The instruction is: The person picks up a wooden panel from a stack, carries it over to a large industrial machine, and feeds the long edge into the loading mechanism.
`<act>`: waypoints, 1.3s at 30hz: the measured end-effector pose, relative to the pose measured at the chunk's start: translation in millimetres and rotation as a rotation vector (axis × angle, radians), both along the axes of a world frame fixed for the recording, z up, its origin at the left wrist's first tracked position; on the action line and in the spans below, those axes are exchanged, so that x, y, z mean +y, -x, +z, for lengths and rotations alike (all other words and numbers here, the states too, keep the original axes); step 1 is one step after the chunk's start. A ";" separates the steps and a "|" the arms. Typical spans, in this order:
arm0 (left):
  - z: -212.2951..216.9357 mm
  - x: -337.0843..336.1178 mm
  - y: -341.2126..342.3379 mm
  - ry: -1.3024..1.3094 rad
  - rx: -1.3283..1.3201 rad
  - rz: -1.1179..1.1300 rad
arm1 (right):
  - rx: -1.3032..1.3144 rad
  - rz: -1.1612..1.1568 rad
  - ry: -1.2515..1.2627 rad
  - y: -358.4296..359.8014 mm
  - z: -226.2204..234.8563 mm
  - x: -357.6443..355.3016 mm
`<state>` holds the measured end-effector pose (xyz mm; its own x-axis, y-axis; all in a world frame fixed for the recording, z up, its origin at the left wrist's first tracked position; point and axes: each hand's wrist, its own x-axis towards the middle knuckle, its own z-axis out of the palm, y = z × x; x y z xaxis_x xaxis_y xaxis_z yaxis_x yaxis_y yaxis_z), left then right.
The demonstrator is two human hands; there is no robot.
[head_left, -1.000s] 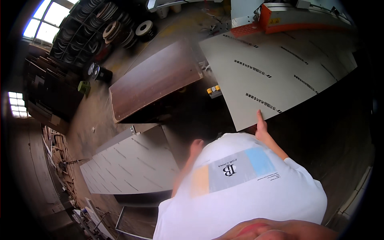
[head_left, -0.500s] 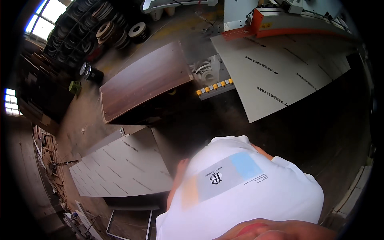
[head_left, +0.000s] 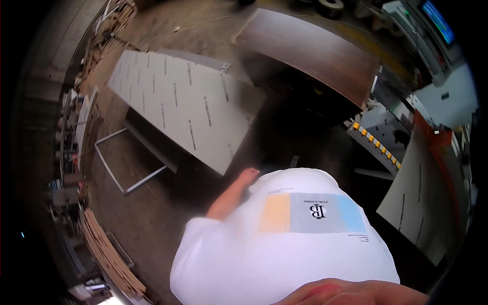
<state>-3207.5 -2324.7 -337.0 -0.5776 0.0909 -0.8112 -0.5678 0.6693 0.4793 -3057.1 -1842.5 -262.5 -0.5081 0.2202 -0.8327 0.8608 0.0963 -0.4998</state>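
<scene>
Left hand point(head_left: 248, 176): seen only in part past the edge of the white shirt point(head_left: 284, 239); nothing is seen held, and whether it is spread or closed cannot be told. Right hand: hidden from view. Nearest item: pale grey panel point(head_left: 188, 107), laid flat just beyond the left hand. Dark brown board point(head_left: 310, 51) is placed further off. Floor point(head_left: 152, 203): dusty.

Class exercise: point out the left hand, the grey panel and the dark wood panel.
left hand point(head_left: 248, 176), head view, on the back of the hand.
grey panel point(head_left: 178, 104), head view, mid-surface.
dark wood panel point(head_left: 315, 53), head view, middle of its top face.
</scene>
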 end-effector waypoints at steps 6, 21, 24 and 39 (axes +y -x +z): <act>-24.8 -31.2 -1.7 -0.009 0.089 0.287 | -0.005 0.295 -0.017 89.8 -7.9 -30.5; -110.5 -193.2 53.7 0.335 0.000 0.909 | 0.060 0.817 -0.372 346.9 -26.5 -230.4; -149.1 -211.1 36.4 0.564 -0.042 1.091 | -0.063 0.739 -0.166 374.8 -68.3 -262.9; -179.5 -225.8 49.4 0.175 -0.107 1.538 | -0.315 -0.062 0.317 461.5 -245.9 -400.5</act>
<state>-3256.9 -2550.5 -516.4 0.0369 -0.6118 -0.7902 -0.7616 -0.5291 0.3741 -3518.6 -2242.9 -508.4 -0.2129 -0.0483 -0.9759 0.9750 -0.0758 -0.2089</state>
